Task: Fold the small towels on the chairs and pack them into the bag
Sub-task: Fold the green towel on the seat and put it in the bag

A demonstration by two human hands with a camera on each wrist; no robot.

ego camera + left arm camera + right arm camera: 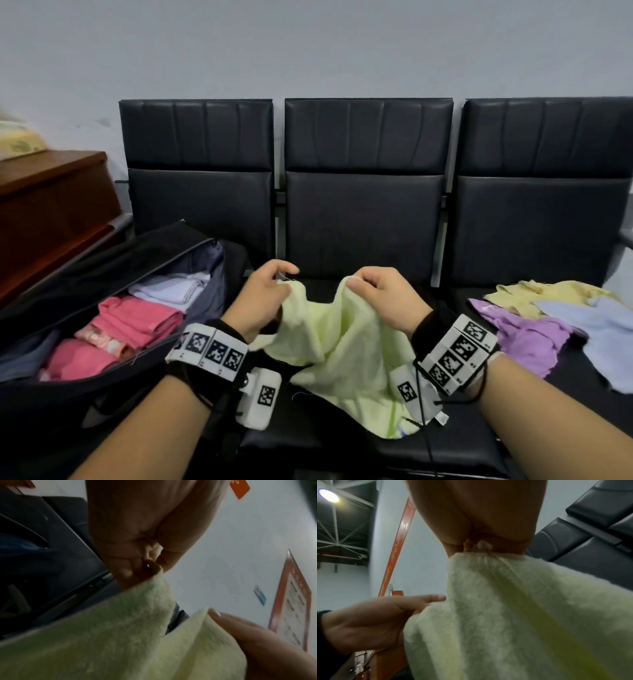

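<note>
Both hands are pinching one pale green towel above the middle chair.

Only the head view is showing the open bag on the left chair and loose towels on the right one. The left hand and right hand are each pinching an upper corner, fingers curled; the wrist views are showing these pinches from close.

Three black chairs are lined up against the wall. Four loose towels are counted: one pale green, one purple, one yellow, one light blue. One open bag is seen at the left, and two hands.
</note>
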